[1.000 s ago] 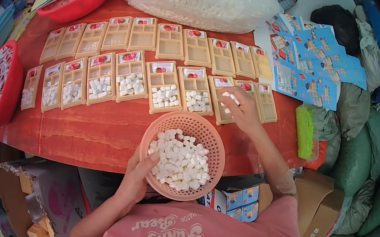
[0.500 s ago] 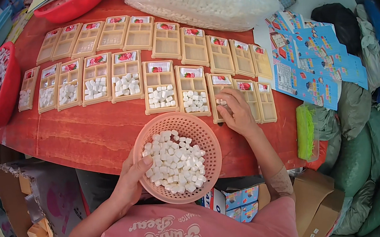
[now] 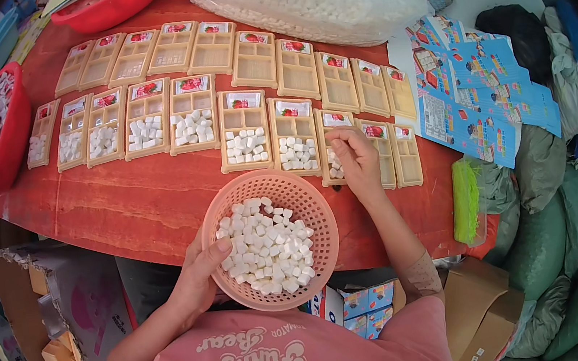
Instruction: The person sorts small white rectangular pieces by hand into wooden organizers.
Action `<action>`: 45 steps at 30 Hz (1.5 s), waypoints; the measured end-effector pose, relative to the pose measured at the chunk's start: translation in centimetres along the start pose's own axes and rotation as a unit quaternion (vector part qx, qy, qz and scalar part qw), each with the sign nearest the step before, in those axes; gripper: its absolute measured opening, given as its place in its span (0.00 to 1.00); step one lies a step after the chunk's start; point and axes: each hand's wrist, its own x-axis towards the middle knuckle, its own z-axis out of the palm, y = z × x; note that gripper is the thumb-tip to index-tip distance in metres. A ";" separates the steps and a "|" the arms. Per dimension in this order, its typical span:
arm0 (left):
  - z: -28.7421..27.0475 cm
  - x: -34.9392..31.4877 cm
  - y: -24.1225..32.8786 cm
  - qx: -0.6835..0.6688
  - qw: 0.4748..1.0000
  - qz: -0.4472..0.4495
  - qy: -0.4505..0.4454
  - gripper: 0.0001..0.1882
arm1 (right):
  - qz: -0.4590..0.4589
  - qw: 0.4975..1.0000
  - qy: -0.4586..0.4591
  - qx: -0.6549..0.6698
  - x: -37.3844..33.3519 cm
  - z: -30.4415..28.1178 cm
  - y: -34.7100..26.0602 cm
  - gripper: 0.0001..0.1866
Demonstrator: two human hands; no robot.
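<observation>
Head view: my left hand (image 3: 200, 266) still grips the basket (image 3: 323, 231); my right hand (image 3: 362, 163) has shifted up the tray (image 3: 327, 136), uncovering white cubes (image 3: 335, 167); its grasp I cannot tell.

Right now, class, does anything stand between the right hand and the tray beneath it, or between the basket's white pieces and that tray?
Nothing visible stands between the right hand and the tray below it. The raised side of the pink basket stands between the white pieces inside and that tray, though the basket's top is open.
</observation>
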 end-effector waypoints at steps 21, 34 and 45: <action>1.0 0.5 0.2 0.026 0.999 -0.008 -0.038 0.35 | -0.088 0.937 -0.324 -0.095 -4.0 0.1 -12.1 0.23; 1.5 0.6 -0.3 0.003 0.998 -0.045 -0.048 0.34 | -0.088 0.909 -0.387 -0.127 -6.4 3.0 -12.4 0.27; 2.2 0.5 0.3 0.043 0.997 -0.031 -0.050 0.36 | -0.209 0.943 -0.235 -0.111 -5.9 2.3 -11.1 0.14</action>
